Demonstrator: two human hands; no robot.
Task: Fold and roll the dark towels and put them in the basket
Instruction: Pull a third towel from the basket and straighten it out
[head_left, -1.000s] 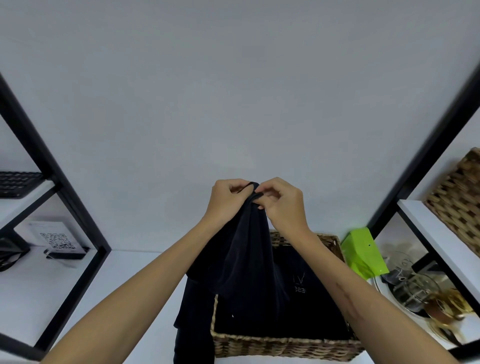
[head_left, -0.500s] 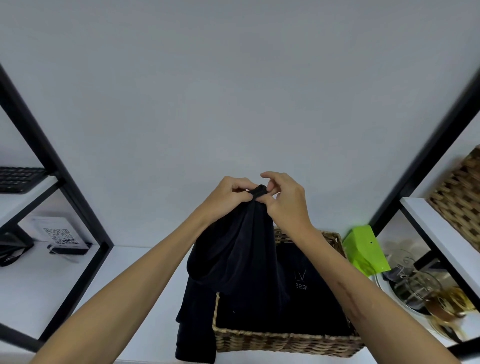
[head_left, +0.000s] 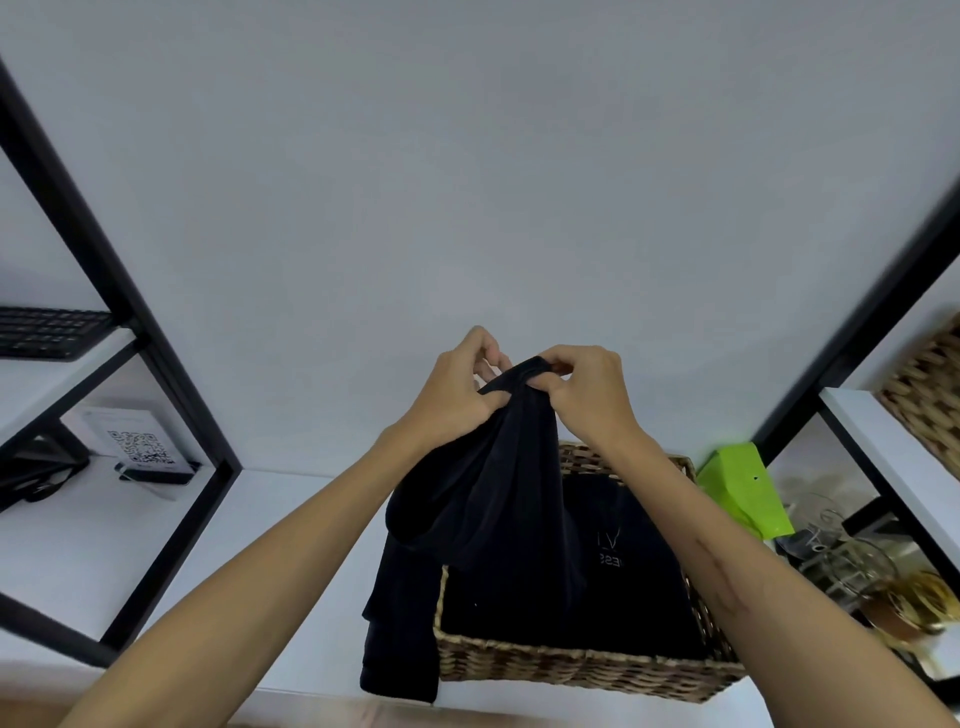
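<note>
Now you hold dark towel (head_left: 498, 493) up over wicker basket (head_left: 571, 670), left hand (head_left: 457, 395) and right hand (head_left: 587, 395) both pinching top edge, close together. Step: finding corners, fold not begun. Next: spread hands apart, open towel flat.

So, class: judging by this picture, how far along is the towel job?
Done: nothing clearly; dark cloth lies in the basket, not visibly rolled. In hand: the left hand and right hand pinch the top edge of a dark towel hanging unfolded above it. Left: folding, rolling and placing.
</note>
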